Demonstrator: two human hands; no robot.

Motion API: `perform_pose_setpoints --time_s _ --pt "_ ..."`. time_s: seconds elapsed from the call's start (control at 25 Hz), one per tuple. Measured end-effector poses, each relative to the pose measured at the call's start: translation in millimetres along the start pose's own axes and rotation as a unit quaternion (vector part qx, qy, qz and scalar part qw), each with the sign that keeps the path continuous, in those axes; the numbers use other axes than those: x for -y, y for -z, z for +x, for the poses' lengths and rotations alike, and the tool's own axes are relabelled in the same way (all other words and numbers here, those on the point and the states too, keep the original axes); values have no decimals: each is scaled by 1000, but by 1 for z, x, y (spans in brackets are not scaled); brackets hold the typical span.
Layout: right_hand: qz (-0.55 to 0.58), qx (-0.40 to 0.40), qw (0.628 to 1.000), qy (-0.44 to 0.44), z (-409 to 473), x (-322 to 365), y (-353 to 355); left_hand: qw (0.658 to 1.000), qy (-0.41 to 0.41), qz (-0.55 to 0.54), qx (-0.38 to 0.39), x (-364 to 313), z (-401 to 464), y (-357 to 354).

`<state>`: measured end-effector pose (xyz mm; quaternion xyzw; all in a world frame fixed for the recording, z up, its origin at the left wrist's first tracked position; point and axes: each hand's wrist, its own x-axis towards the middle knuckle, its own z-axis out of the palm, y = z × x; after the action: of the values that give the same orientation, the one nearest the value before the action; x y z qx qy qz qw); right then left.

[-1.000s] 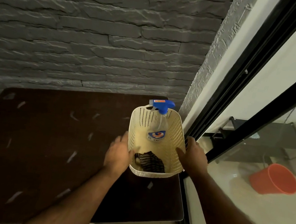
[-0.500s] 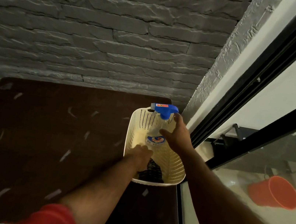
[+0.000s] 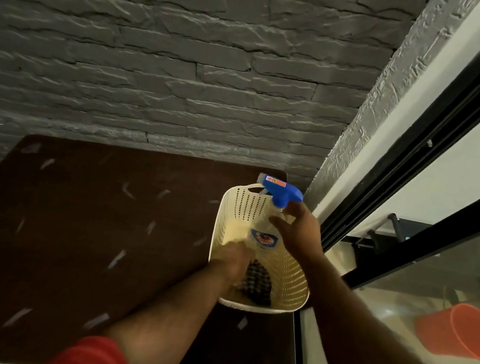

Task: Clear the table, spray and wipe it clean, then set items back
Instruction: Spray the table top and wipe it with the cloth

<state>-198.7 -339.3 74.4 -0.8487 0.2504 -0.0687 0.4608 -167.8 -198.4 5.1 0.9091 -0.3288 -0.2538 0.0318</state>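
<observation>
Step in hand: fetching the cleaning supplies. The basket (image 3: 262,250) stands at the table's (image 3: 73,234) right edge. The right hand (image 3: 295,233) reaches, fingers spread, for the spray bottle (image 3: 271,215) inside it; the left hand (image 3: 231,259) is sunk beside the checked cloth (image 3: 259,282), its grip hidden. Next: close on the bottle's neck and lift straight up.

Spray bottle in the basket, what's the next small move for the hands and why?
Probably curl the right hand round the spray bottle below its blue trigger head and lift it out of the basket. The fingers are spread at the bottle, and spraying needs it.
</observation>
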Motion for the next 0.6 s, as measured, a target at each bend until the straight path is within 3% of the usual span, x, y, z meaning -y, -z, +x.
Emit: perform_pose_setpoints --time_s 0.16,0.24,0.4,0.52,0.6 --pt "89 -37 995 40 8 38 36 966 20 -239 -100 15 -23 41" --pt "145 -47 986 72 12 68 53 919 15 -369 -137 21 -35 60" --pt "294 -38 947 121 11 129 68 723 48 -670 -162 40 -73 100" --pt "266 48 951 151 8 167 55 553 84 -814 -160 79 -99 113" --pt "246 108 952 146 0 190 27 470 97 -859 -179 113 -116 113"
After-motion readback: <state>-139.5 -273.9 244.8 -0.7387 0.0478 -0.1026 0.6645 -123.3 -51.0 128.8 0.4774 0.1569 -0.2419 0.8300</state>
